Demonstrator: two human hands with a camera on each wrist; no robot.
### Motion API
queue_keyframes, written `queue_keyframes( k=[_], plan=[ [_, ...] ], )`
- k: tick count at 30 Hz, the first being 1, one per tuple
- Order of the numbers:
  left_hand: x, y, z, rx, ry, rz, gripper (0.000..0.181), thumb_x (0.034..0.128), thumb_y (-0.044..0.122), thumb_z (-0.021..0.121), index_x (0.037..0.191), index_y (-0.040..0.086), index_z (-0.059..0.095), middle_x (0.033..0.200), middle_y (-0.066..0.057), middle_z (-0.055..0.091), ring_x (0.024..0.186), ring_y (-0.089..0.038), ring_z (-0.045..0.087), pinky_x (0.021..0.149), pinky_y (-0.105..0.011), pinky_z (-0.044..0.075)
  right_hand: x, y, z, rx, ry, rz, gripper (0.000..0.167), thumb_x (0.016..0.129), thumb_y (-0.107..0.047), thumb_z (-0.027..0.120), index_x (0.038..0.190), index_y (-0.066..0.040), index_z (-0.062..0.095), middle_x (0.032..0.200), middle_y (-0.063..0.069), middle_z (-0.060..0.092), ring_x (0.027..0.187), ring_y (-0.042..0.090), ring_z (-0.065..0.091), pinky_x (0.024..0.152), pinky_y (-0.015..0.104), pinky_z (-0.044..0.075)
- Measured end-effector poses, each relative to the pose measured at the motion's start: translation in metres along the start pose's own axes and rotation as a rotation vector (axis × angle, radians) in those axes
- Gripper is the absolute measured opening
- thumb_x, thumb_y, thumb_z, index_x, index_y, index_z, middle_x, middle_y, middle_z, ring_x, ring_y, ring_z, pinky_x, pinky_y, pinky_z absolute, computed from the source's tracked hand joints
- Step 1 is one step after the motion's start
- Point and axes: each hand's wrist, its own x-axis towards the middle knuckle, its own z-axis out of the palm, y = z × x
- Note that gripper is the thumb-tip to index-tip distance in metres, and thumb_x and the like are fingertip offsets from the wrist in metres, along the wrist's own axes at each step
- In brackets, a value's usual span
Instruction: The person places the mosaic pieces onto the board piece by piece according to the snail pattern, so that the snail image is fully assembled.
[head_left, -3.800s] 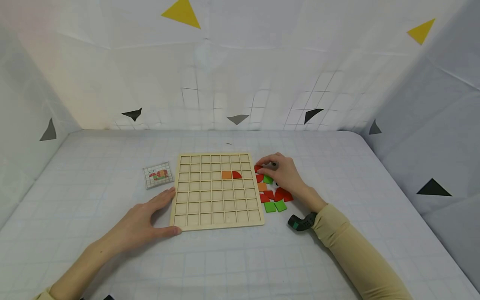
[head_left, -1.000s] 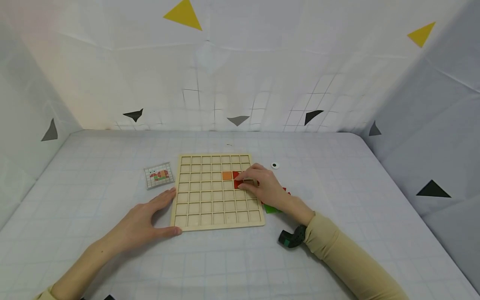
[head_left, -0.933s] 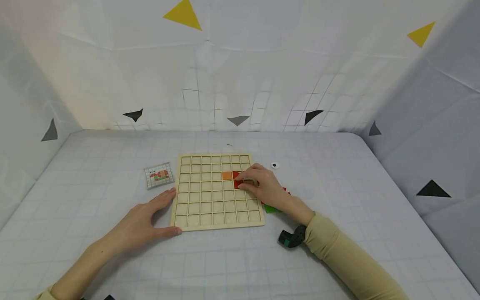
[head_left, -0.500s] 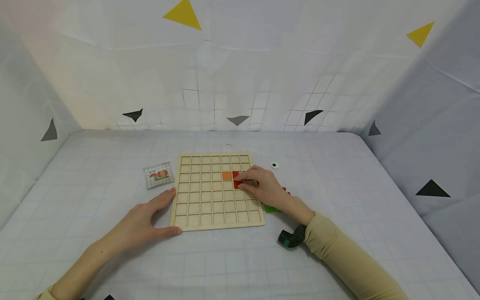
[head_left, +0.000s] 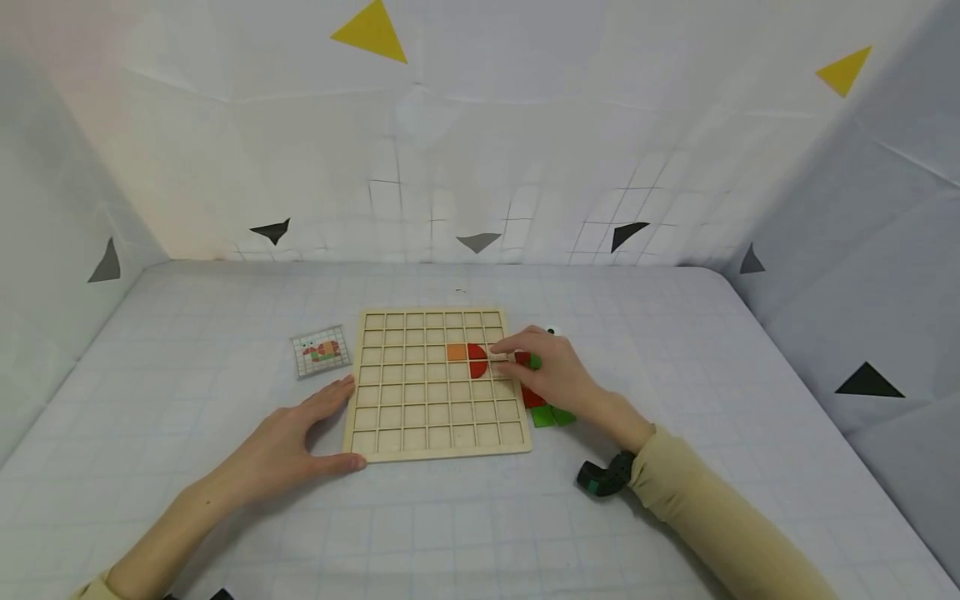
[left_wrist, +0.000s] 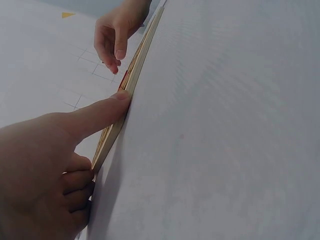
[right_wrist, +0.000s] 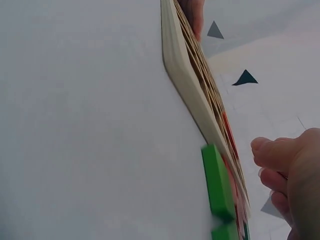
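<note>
Right of grid board: likely light, stiff green tiles, best edge-pinched, with right fingers parted, empty, left fingers spread against its side.

Wooden board: pale, gridded, lying flat on the bench.
Orange square: flat in one cell.
Red quarter-rounds: two, in neighbouring cells, forming half-disc.
Green pieces: beside the board's right edge.

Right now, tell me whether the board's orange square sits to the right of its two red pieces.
No, in the head view the orange square sits left of the two red pieces on the board.
</note>
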Motion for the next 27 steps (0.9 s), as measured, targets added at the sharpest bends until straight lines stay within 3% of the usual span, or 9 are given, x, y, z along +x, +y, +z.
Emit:
queue_keyframes(
  k=[12,22,27],
  plan=[
    [0.000,0.000,0.000,0.004,-0.005,-0.004,0.104,0.0761,0.070,0.072,0.157,0.017,0.033,0.164,-0.002,0.030,0.148,-0.035,0.031,0.114,-0.060,0.032,-0.025,0.013,-0.029,-0.033,0.011,0.075,0.026,0.080,-0.002,0.082,0.104,-0.007,0.075,0.095,0.004,0.074,0.090,0.020,0.066,0.080,0.044,0.055],
    [0.000,0.001,-0.001,0.008,0.002,0.003,0.104,0.0763,0.071,0.071,0.157,0.016,0.035,0.163,-0.003,0.032,0.147,-0.036,0.032,0.113,-0.061,0.033,-0.039,0.020,-0.034,-0.065,-0.048,0.125,0.023,0.081,-0.011,0.083,0.102,-0.015,0.076,0.097,-0.006,0.071,0.092,0.013,0.066,0.084,0.034,0.056],
    [0.000,0.000,0.000,0.007,0.006,0.009,0.103,0.0763,0.071,0.071,0.156,0.016,0.035,0.163,-0.003,0.032,0.147,-0.036,0.033,0.113,-0.061,0.033,-0.043,0.022,-0.033,-0.054,-0.041,0.139,0.024,0.082,-0.011,0.083,0.103,-0.017,0.076,0.098,-0.008,0.071,0.093,0.010,0.067,0.084,0.030,0.056]
  ],
)
